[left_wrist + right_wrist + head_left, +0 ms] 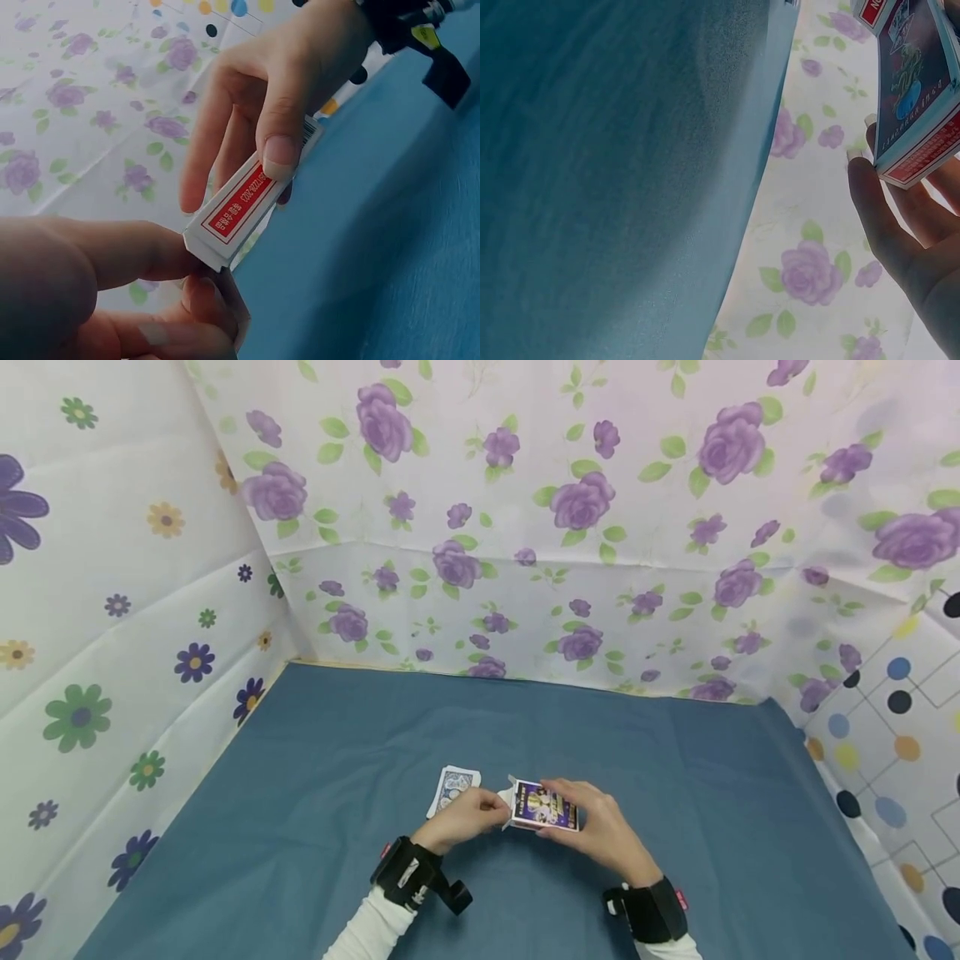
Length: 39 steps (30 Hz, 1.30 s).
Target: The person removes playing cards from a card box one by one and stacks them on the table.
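Note:
My right hand [600,827] holds a playing-card box [543,804] by its long edges, thumb on one side and fingers on the other. A purple picture covers the box's upper face, and a red label runs along the narrow side in the left wrist view. White flaps stick out at the box's left end. There my left hand [468,817] pinches the end flap [237,304] between thumb and fingers; part of the flap is hidden by them. Just behind the left hand lies a stack of playing cards [454,785], patterned blue-grey backs up, partly covered by that hand.
A blue cloth [360,727] covers the table. Behind it hangs a white curtain with purple flowers [525,527], with other patterned sheets along the left [112,652] and right [892,777] sides. Black camera straps [408,872] sit on both wrists.

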{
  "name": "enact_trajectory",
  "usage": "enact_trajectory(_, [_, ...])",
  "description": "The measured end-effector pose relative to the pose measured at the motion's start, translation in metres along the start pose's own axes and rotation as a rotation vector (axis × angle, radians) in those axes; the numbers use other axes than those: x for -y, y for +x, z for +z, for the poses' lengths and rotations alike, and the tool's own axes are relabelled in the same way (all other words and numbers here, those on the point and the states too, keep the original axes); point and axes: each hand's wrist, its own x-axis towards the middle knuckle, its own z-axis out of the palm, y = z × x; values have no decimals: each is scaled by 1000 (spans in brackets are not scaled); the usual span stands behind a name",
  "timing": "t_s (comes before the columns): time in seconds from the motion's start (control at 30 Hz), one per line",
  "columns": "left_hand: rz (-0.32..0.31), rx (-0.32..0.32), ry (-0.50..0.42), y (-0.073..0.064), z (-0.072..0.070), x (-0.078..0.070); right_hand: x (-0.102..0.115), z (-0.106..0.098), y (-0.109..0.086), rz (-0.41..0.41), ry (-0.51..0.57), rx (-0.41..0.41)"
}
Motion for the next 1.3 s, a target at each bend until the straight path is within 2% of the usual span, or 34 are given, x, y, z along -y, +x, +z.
enact_trajectory(0.2, [-15,54,-81,-1,1,4,-3,2,-2,9,2,-2])
enact_trajectory(0.37, [-29,53,-136,-2,1,7,-3,4,-5,24,12,5])
enact_trajectory(0.47, [-22,14,-148,-2,2,9,-3,4,-6,28,14,1])
enact_trajectory(0.7, [37,-170,-93,-4,5,11,-3,5,-5,14,14,-18])
enact_trajectory(0.8, [44,-218,-112,-7,4,9,-4,4,-5,18,12,-21])
enact_trajectory(1.0, [-9,-256,-210,-10,-3,4,-6,2,-3,26,6,-33])
enact_trajectory(1.3, [-45,-271,-256,-15,-17,8,-7,0,0,22,4,-26])
